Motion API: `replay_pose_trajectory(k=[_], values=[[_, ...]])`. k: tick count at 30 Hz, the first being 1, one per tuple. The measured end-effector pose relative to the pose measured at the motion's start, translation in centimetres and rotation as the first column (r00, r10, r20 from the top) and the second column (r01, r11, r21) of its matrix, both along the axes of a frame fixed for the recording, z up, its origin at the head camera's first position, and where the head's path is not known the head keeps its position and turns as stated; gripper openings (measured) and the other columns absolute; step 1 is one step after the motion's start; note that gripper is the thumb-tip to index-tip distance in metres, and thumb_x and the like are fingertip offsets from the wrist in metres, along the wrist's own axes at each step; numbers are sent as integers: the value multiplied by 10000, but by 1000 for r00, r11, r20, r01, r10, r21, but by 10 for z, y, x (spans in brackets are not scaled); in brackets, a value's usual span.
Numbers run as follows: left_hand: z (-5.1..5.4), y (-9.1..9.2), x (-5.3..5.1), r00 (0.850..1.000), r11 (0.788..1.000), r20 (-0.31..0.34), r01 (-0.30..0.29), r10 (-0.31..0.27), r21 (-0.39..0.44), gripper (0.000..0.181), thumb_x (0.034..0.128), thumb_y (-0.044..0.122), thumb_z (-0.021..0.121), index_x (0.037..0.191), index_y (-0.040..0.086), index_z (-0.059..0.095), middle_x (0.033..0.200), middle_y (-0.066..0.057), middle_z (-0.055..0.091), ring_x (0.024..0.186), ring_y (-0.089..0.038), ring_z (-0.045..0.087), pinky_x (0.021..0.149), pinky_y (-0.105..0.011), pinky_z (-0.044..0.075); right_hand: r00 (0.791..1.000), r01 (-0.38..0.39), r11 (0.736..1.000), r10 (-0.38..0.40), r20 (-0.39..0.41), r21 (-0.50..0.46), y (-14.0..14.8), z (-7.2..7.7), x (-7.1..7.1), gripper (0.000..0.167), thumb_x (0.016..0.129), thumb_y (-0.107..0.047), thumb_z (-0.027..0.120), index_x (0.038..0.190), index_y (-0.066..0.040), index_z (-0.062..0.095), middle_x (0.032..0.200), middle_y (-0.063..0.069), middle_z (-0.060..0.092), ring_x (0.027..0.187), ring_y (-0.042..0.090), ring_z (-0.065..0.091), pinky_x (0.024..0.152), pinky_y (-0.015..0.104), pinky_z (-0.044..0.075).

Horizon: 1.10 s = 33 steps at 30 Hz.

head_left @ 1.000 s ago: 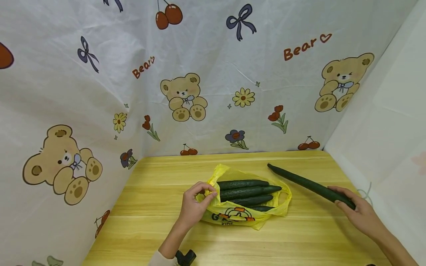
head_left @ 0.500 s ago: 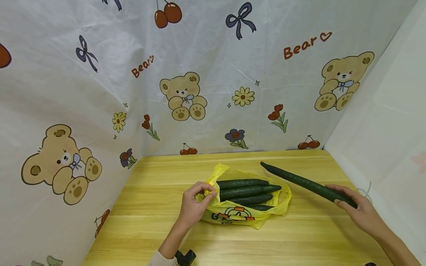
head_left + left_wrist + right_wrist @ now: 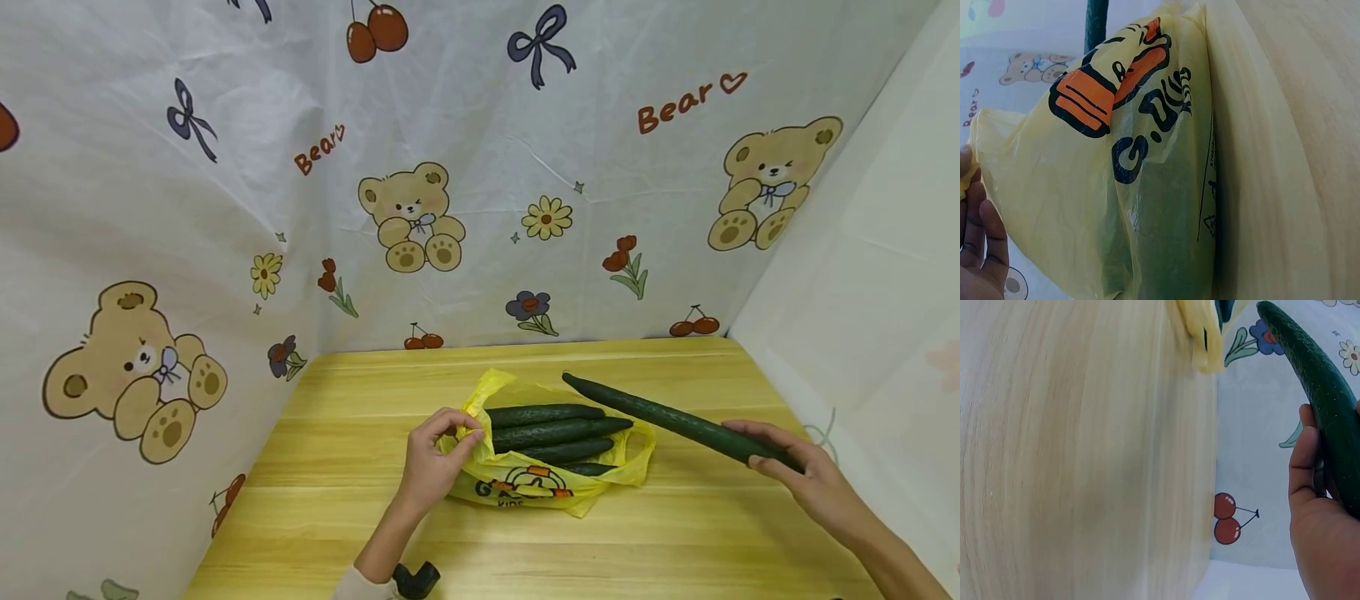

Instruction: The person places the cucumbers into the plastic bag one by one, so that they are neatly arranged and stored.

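A yellow plastic bag point(image 3: 525, 492) with dark print lies on its side on the table, its mouth spread. Several dark green cucumbers point(image 3: 551, 433) rest inside it. At the bag's left edge, my left hand point(image 3: 437, 458) pinches the rim between thumb and fingers; the left wrist view shows the printed side of the bag point(image 3: 1079, 181) beside that hand. One long cucumber point(image 3: 660, 414) is gripped near its right end by my right hand point(image 3: 806, 475). It slants up to the left, its far tip over the back of the bag's opening. The right wrist view shows the cucumber point(image 3: 1319, 381) held above the tabletop.
The light wooden table point(image 3: 600, 550) ends at a white cloth wall point(image 3: 480, 308) printed with bears, flowers and cherries. A plain white panel point(image 3: 870, 275) stands at the right, with a thin pale cord point(image 3: 825, 433) near the table's edge.
My right hand has swung the cucumber leftward, so its tip has come from beside the bag to over the bag's back edge. My left hand still pinches the rim.
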<state>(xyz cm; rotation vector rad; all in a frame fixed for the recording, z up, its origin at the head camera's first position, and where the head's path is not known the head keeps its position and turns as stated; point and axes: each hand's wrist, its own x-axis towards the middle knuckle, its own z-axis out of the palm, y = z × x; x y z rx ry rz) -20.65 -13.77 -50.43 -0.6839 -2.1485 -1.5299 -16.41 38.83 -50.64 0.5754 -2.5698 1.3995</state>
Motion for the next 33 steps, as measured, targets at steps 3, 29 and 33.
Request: replay_pose_trajectory(k=[3,29,33], values=[[0,0,0,1000,1000,6,-6,6,-3,109,987,132,799,1036,226,774,981,-47,760,868,-106,627,803,-269,526,1000,-6,1000,6,4,-13,-3,4,2,458,1064,68,543,1521,31,546,1453,-270,617,1189,-79,596,844,134,506],[1,-1,1,1000,1000,-18,0,0,9,126,977,107,804,1030,217,775,969,-75,759,866,-106,634,791,-279,528,943,-311,943,322,88,-121,-30,24,3,457,1047,133,504,1497,67,550,1511,-66,662,1274,-40,638,916,177,554],[1,-1,1,1000,1000,-19,2,-2,5,125,977,108,804,1032,216,775,971,-67,762,864,-110,635,782,-307,535,928,-345,931,357,109,-117,-36,30,-5,452,1054,118,505,1502,68,545,1510,-75,667,1291,-44,633,913,200,562]])
